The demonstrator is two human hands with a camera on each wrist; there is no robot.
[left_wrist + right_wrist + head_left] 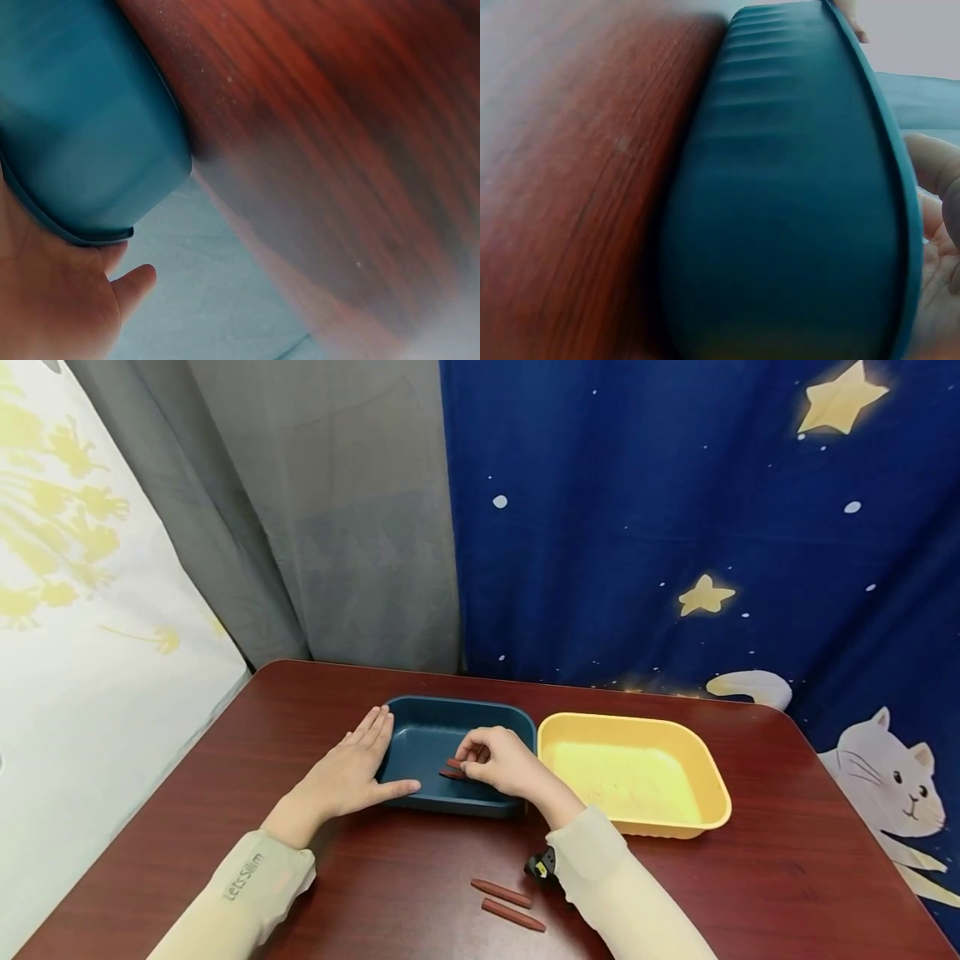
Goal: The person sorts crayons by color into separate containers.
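Observation:
My left hand [351, 777] lies along the left end of a dark blue plastic tray [423, 743], its fingers straight at the rim and the thumb stretched over the near edge. In the left wrist view the palm sits against the tray's wall [90, 135]. Over the inside of this tray, my right hand [498, 762] pinches a reddish-brown crayon-like stick [453, 763] between thumb and fingertips. A second such stick [452, 774] shows just below it, partly covered by the thumb. The right wrist view has the tray's outer side [780, 195] filling its middle.
A yellow tray [633, 777] stands right beside the blue one. Two more reddish-brown sticks [501, 893] lie side by side on the dark red table [420, 885], near the right sleeve. A black wrist camera [540, 865] hangs under the right wrist. Curtains [600, 527] close off the back.

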